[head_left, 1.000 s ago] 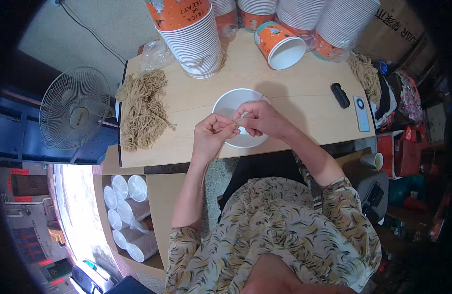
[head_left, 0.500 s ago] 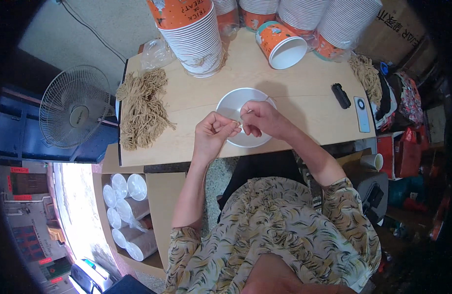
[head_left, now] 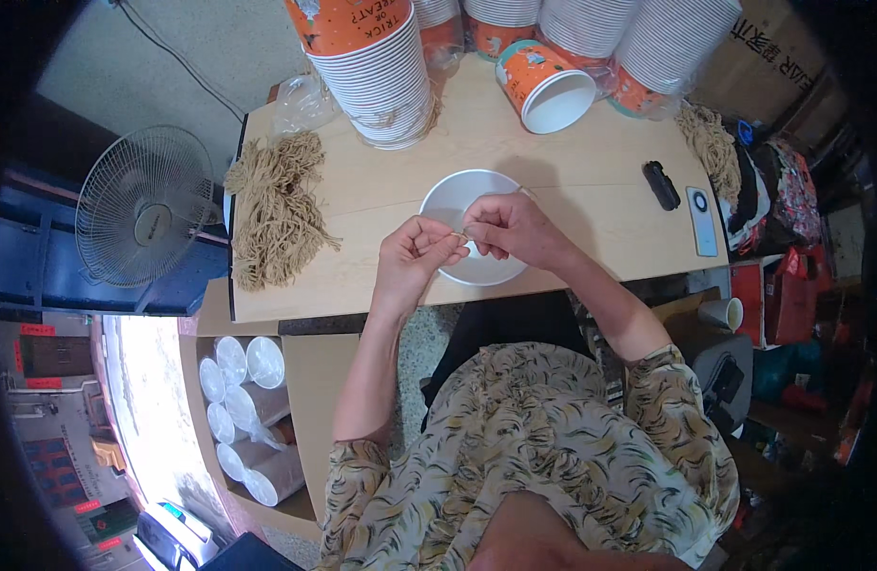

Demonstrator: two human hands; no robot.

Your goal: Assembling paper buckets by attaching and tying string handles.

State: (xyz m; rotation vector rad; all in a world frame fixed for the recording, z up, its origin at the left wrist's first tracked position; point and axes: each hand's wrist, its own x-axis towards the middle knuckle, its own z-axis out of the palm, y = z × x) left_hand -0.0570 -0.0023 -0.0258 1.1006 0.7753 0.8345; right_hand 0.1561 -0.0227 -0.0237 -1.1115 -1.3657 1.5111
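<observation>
A white-lined paper bucket (head_left: 445,202) stands mouth up near the table's front edge. Over its opening my two hands meet, fingertips nearly touching. My left hand (head_left: 418,255) pinches a short bit of tan cord (head_left: 463,237) between thumb and forefinger. From the other side my right hand (head_left: 516,228) closes on the same cord, its fingers curled and partly hiding it. A little more tan cord shows at the bucket's right rim. To the left lies a heap of tan cords (head_left: 282,214), and beyond the bucket rises a nested stack of orange-and-white paper buckets (head_left: 381,90).
An orange bucket (head_left: 545,88) lies on its side at the back, before more stacks. On the table's right are a black object (head_left: 661,187) and a phone (head_left: 702,221). A fan (head_left: 148,209) stands left; below it, a carton (head_left: 310,400) holds wrapped white stacks.
My right hand has shifted slightly, its fingertips drawing closer to those of my left hand at the cord. The bucket stays in place.
</observation>
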